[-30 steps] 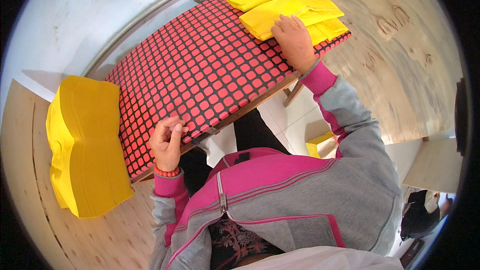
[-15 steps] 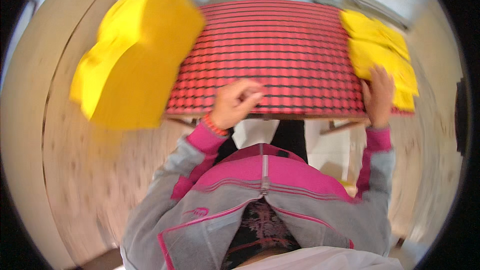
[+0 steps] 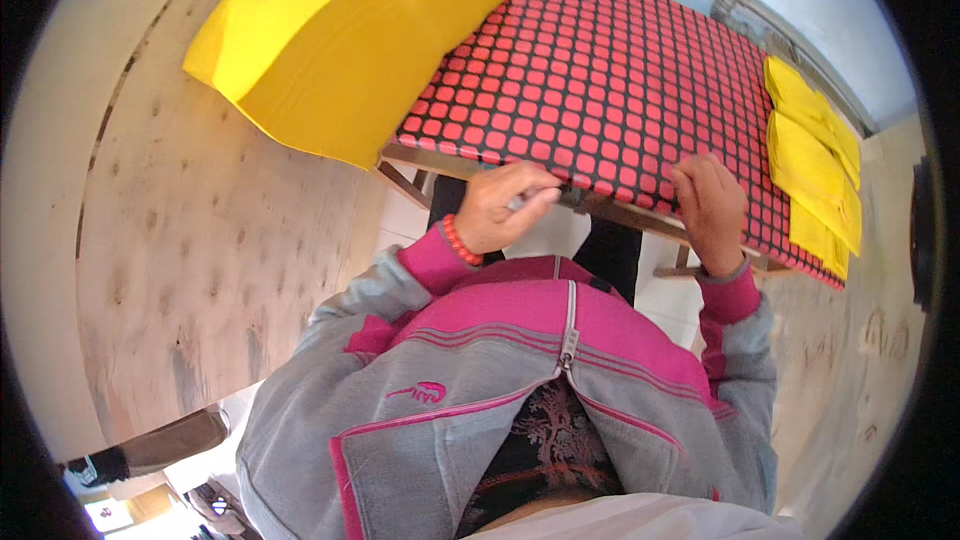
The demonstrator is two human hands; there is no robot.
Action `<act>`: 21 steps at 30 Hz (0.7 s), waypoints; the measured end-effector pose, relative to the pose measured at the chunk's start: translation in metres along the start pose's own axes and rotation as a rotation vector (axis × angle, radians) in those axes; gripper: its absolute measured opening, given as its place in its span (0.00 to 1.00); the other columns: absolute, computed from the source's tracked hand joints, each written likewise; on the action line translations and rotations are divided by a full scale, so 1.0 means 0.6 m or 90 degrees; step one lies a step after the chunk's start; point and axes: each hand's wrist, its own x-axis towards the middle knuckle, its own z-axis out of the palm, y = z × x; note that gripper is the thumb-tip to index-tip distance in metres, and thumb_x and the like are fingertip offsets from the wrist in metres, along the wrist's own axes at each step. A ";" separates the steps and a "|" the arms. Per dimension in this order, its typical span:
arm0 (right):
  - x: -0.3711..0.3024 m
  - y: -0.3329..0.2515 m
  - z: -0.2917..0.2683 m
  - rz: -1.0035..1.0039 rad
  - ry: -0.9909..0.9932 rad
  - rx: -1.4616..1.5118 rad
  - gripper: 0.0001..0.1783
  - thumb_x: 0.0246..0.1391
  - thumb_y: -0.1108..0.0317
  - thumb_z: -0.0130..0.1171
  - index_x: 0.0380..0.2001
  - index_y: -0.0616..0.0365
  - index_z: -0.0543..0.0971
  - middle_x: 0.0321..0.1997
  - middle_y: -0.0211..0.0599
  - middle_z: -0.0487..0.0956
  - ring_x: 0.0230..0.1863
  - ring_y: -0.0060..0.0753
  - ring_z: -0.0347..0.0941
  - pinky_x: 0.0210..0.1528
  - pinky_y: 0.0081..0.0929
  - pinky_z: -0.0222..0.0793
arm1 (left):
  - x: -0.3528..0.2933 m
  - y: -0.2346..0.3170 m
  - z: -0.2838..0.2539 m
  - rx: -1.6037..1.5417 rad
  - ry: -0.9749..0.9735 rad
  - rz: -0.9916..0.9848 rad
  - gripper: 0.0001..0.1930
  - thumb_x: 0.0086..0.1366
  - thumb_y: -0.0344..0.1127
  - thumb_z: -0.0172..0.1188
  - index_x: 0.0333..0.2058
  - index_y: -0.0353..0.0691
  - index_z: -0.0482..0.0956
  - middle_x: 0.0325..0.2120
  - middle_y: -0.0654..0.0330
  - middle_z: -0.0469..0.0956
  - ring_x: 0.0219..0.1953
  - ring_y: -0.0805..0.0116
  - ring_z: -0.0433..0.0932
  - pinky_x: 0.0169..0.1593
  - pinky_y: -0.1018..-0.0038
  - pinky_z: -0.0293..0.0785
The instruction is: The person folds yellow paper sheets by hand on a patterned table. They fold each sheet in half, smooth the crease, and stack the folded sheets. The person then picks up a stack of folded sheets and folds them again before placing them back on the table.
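Note:
Over the front edge of a small table covered in red-and-black squared cloth, my left hand is closed, its thumb and forefinger nearly meeting. A small pale patch shows in the gap between them, and I cannot make out what it is. My right hand hovers by the same edge further right, its fingers curled and bent downward; whatever may be in them is hidden. To its right, flat folded yellow fabric pieces lie overlapping on the table's right end, apart from the hand. A large curved heap of yellow fabric covers the left end.
A pale wooden board surface stretches along the left side. A metal rail runs behind the table near the wall. Table legs and the tiled floor show below the front edge. A pale panel stands at the right.
My right hand has come off the yellow pieces on the right and moved left to the table's front edge. My left hand stays closed near that edge. The view has turned and shifted.

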 end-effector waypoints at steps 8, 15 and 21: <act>-0.092 -0.083 0.128 -0.239 -0.097 0.231 0.15 0.48 0.57 0.70 0.22 0.50 0.74 0.24 0.32 0.71 0.25 0.38 0.70 0.27 0.34 0.65 | -0.145 -0.039 -0.045 -0.118 0.034 -0.318 0.06 0.71 0.27 0.56 0.42 0.31 0.77 0.31 0.57 0.81 0.31 0.72 0.81 0.36 0.77 0.79; -0.166 -0.056 0.216 -0.017 -0.089 0.140 0.09 0.59 0.66 0.59 0.41 0.54 0.78 0.43 0.36 0.78 0.43 0.45 0.78 0.45 0.39 0.75 | -0.189 -0.061 -0.032 -0.227 0.059 -0.338 0.05 0.71 0.27 0.57 0.42 0.31 0.77 0.31 0.59 0.79 0.32 0.73 0.80 0.36 0.76 0.81; -0.094 -0.087 0.317 0.001 -0.148 0.055 0.17 0.60 0.68 0.55 0.51 0.61 0.76 0.53 0.48 0.77 0.51 0.50 0.77 0.50 0.42 0.73 | -0.200 -0.060 -0.040 -0.235 0.035 -0.355 0.06 0.71 0.27 0.57 0.43 0.32 0.77 0.32 0.58 0.79 0.33 0.73 0.80 0.37 0.76 0.82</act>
